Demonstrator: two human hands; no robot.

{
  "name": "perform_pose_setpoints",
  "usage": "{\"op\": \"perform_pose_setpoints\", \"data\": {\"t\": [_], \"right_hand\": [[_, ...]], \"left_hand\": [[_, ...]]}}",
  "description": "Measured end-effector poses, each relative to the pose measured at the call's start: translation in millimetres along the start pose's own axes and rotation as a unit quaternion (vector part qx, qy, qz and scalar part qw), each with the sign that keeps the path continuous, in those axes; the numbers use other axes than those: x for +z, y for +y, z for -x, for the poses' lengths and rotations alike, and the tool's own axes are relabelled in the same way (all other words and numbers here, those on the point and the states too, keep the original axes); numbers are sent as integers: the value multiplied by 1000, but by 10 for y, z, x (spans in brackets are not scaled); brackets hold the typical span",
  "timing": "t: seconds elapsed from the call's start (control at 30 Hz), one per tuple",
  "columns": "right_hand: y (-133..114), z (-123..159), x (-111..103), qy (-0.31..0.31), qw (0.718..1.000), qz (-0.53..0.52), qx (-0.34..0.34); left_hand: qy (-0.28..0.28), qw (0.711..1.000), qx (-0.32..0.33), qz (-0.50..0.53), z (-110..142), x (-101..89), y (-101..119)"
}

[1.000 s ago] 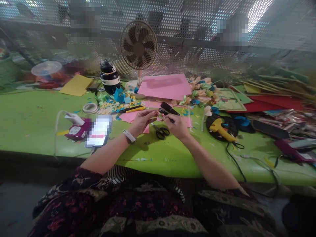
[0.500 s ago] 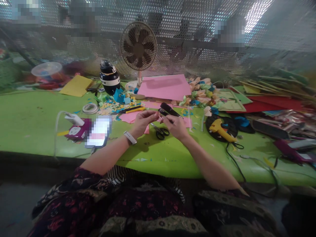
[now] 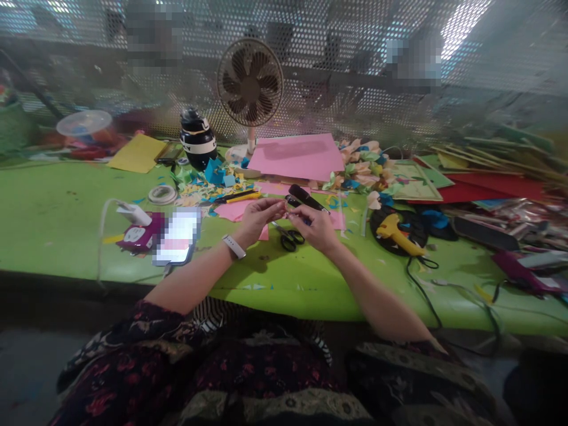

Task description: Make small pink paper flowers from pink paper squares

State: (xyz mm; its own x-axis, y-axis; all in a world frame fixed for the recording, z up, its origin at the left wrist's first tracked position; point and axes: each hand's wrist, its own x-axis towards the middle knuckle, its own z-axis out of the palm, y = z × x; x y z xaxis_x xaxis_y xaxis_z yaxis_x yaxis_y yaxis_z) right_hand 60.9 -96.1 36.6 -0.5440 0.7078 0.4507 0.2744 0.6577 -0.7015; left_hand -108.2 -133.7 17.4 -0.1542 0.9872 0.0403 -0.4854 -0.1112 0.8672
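My left hand (image 3: 258, 220) is closed, its thumb and fingertips pinching a small pink piece of paper (image 3: 286, 209) that the fingers mostly cover. From the other side, the fingertips of my right hand (image 3: 316, 226) pinch at the same small piece. Black-handled scissors (image 3: 290, 239) lie on the table just below, between the two hands. Behind the fingers rests a black stapler (image 3: 306, 197). Pink paper sheets (image 3: 233, 210) are spread under and beside my hands, with a yellow-and-black cutter (image 3: 239, 196) on them.
A lit phone (image 3: 178, 235) lies left on the green table (image 3: 66, 236), beside a tape roll (image 3: 162, 194). A black bottle (image 3: 198, 142) and a fan (image 3: 251, 89) stand behind paper scraps. Rightward are paper flowers (image 3: 361, 160) and a yellow glue gun (image 3: 399, 234) with a trailing cord.
My fingertips have shifted slightly around the small pink piece, and less of it shows. The things on the table stay in place.
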Motion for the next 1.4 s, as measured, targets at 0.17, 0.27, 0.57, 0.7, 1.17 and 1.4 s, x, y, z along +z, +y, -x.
{"op": "perform_pose_setpoints", "data": {"t": [0.17,0.27,0.57,0.7,1.17,1.4], "right_hand": [[0,8,-11,0,1000,27,-6],[15,0,-19,-3,999,33,-9],[69,4,17,-4,999,45,15],[98,21,44,6,999,42,32],[175,28,72,75,988,117,-61],[203,16,54,86,993,78,-33]], "left_hand": [[21,1000,2,-21,8,0,9],[17,1000,17,-11,29,29,18],[12,1000,15,8,47,56,2],[19,1000,1,-4,44,46,-32],[-11,998,-47,-42,71,-6,-107],[-23,999,-31,-33,74,-4,-111]]}}
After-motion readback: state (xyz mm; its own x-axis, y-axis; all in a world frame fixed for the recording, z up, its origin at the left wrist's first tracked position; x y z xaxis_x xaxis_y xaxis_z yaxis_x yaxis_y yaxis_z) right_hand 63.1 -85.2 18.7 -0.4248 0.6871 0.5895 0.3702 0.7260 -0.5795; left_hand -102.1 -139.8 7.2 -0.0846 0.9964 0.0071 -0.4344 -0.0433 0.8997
